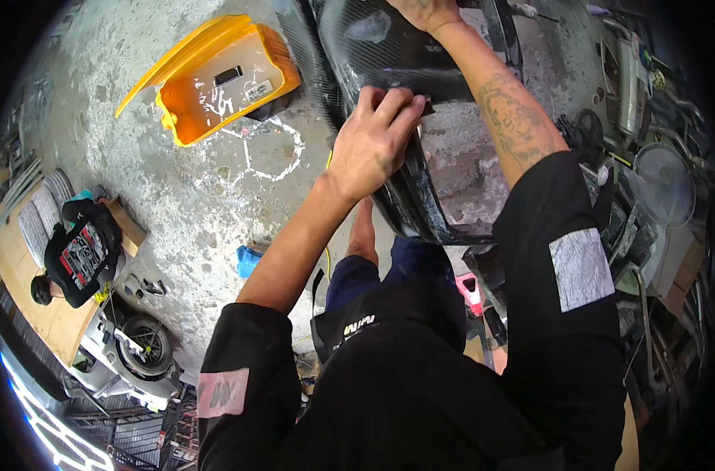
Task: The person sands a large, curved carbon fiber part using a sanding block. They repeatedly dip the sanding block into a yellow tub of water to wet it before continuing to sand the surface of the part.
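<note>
A glossy black carbon-fibre part (404,47) with a raised, moulded centre and an open frame runs in from the top edge, in front of my body. My left hand (377,141) is closed over the part's near edge, its fingers bent and pressed together. A small dark bit shows by those fingertips, too little of it to name. Higher up, my right hand (426,11) lies at the far side of the part. The picture's edge cuts off its fingers, so their pose is hidden.
A yellow plastic bin (173,118) with a phone (228,76) inside stands on the stained concrete floor. At left, another person (82,251) bends over a wooden table (27,275) near a white scooter (129,369). A fan (663,184) and piled parts line the right.
</note>
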Demonstrator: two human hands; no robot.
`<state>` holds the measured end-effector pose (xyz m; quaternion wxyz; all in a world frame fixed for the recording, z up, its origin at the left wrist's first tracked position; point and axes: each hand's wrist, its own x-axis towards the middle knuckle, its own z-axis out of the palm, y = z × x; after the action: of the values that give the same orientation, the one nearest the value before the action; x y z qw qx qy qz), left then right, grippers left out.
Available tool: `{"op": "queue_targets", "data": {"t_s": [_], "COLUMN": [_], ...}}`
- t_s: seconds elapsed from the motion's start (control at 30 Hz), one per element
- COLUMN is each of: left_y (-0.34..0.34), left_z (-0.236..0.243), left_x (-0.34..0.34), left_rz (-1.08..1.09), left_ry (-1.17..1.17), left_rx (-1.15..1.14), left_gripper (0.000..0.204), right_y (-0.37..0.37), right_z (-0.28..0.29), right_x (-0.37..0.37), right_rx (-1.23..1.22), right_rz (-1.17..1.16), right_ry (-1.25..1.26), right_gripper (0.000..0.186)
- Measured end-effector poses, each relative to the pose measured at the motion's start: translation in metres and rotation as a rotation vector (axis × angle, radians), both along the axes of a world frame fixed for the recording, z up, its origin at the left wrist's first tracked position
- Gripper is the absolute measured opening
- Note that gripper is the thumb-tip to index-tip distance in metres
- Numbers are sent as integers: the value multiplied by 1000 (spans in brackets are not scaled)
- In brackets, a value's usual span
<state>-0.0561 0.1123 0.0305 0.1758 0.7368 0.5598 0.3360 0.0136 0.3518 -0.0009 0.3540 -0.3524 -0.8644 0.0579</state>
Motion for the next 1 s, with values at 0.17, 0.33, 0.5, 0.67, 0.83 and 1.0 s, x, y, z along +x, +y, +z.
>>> {"op": "queue_targets", "data": {"t_s": [0.17,0.33,0.5,0.67,0.83,1.0], "left_y": [-19,-14,-1,-30,15,-29], "left_z": [3,2,7,12,9,28], "left_x": [-6,-1,9,-17,31,-17], "left_rz": [48,60,-32,45,-42,386], "left_ry": [51,46,115,85,-27,-160], "left_rx": [-44,-45,-95,-68,33,13], "left_gripper": [46,46,56,40,42,35], "right_y": [1,-2,-5,-6,-8,-8], "right_z": [0,0,5,5,6,34], "right_x": [4,6,5,3,4,30], "right_rx": [11,7,-26,-20,20,-145], "right_rz": [-10,-2,-4,22,16,206], "right_ry": [-6,-9,4,38,3,90], "right_gripper": [60,59,59,59,62,68]}}
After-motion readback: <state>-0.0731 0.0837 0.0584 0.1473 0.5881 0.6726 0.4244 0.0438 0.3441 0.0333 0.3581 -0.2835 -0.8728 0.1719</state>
